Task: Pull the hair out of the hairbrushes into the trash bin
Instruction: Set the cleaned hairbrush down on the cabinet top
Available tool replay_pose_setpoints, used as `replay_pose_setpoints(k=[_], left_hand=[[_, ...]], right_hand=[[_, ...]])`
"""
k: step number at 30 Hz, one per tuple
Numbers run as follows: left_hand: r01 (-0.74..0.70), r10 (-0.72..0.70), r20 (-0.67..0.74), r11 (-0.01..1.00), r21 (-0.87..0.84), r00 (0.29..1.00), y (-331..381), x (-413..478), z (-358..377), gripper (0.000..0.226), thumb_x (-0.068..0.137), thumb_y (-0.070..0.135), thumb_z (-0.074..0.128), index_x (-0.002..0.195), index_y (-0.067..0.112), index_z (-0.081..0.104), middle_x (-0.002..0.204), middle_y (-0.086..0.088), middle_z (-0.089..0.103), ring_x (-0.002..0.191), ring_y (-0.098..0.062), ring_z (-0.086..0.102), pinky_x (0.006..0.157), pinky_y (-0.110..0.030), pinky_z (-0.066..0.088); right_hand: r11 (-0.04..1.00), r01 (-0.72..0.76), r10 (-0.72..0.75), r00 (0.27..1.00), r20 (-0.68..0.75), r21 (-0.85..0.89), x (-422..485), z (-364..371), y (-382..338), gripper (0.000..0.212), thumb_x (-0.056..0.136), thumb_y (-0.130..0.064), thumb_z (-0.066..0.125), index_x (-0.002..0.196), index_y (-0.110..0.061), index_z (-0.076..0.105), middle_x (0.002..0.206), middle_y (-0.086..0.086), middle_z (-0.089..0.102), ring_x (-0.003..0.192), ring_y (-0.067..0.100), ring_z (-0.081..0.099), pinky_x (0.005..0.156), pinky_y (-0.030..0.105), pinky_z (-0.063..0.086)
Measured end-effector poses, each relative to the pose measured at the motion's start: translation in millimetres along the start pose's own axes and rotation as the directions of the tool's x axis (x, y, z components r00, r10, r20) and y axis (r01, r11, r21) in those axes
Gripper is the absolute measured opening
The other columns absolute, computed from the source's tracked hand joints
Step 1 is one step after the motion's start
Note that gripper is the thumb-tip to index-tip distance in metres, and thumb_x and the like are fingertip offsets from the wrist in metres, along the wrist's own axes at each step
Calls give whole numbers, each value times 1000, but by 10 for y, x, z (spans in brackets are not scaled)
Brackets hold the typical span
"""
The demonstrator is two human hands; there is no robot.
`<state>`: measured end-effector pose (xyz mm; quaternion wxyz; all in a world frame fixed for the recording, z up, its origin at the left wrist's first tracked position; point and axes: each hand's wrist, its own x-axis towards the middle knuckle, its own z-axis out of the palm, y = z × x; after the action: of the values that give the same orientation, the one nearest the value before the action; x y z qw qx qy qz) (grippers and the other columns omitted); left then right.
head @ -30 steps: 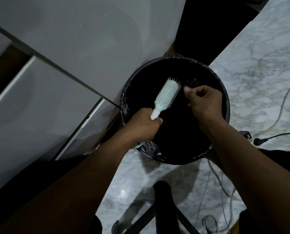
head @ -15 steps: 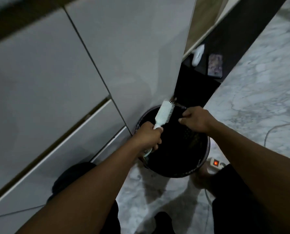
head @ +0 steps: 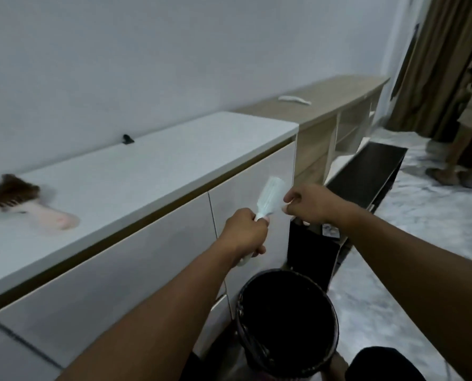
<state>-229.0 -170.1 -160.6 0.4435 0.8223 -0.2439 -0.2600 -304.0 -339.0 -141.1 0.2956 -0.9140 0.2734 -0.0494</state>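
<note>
My left hand (head: pixel 244 233) grips the handle of a pale mint hairbrush (head: pixel 270 196), whose head points up in front of the white cabinet. My right hand (head: pixel 310 203) sits just right of the brush head with fingers pinched together at its edge; any hair between them is too blurred to tell. The black-lined trash bin (head: pixel 287 320) stands on the floor below both hands. A second, pink-handled brush (head: pixel 23 204) clogged with brown hair lies on the white cabinet top (head: pixel 146 171) at the far left.
A wooden shelf unit (head: pixel 336 105) with a white object on top runs along the wall behind. A black panel (head: pixel 366 171) leans by it. A person's legs (head: pixel 460 149) stand at the far right by the curtain on the marble floor.
The view has swung up from the bin to the cabinet and room. Both hands rose with the mint brush, now above the bin rather than inside its rim.
</note>
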Motion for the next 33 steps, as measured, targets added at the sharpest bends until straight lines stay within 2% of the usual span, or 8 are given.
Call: replay_pose_setpoints(k=[2,4,8,12,15,22,25,33], left_hand=[[-33,36,-63,998,44,997,125,-129,-154,29,101,40,53,116,14,57,99,-9,67,76,-20,69,75,-37,61],[-77,92,-133,991,114,987,249,-241,-333,29,101,40,54,114,15,59,100,-7,66,79,-19,66,69,-32,58],[-132,197,-276,963,235,941,448,-400,-762,28,99,35,55,99,9,63,83,-3,59,66,-11,52,52,-25,34],[-95,200,-416,961,259,887,568,-462,-1248,28,97,35,56,92,7,61,82,-4,59,65,-12,51,49,-26,31],[-55,188,-503,962,267,844,637,-475,-1631,29,96,36,55,90,8,58,83,-5,60,69,-17,55,55,-27,35],[75,102,-673,970,230,732,652,-547,-2366,21,88,36,58,92,17,61,82,2,62,79,-24,63,83,-37,53],[120,17,-696,982,148,718,580,-528,-2604,12,82,27,60,79,19,52,78,2,58,74,-22,60,80,-35,51],[219,-106,-691,972,79,715,119,-128,-2940,18,81,24,65,84,16,50,86,-3,61,79,-23,64,59,-29,45]], right_hand=[[999,28,-29,999,-31,-23,-68,-113,-179,35,92,-33,69,124,-19,65,123,5,65,103,22,65,86,32,53],[996,55,-60,996,-61,-68,-126,-219,-394,36,90,-36,70,122,-18,66,125,5,65,109,23,64,95,38,53],[986,121,-132,987,-89,-119,-178,-419,-898,37,88,-38,70,120,-19,69,123,6,67,110,24,64,97,38,52],[969,199,-216,970,-113,-144,-137,-578,-1417,32,88,-31,68,118,-20,69,125,4,66,110,24,62,96,35,52],[958,246,-263,959,-107,-149,-59,-645,-1791,33,90,-33,68,120,-20,68,123,2,65,108,22,62,97,34,51],[929,356,-363,930,-60,-103,261,-572,-2581,31,87,-36,70,115,-24,67,119,2,65,101,21,63,94,35,52],[914,395,-399,917,-26,-94,415,-438,-2830,29,88,-36,70,115,-25,66,122,1,62,102,20,61,95,35,51],[889,451,-444,892,91,-84,917,97,-3242,31,89,-33,68,118,-23,65,120,1,59,106,21,59,93,32,50]])
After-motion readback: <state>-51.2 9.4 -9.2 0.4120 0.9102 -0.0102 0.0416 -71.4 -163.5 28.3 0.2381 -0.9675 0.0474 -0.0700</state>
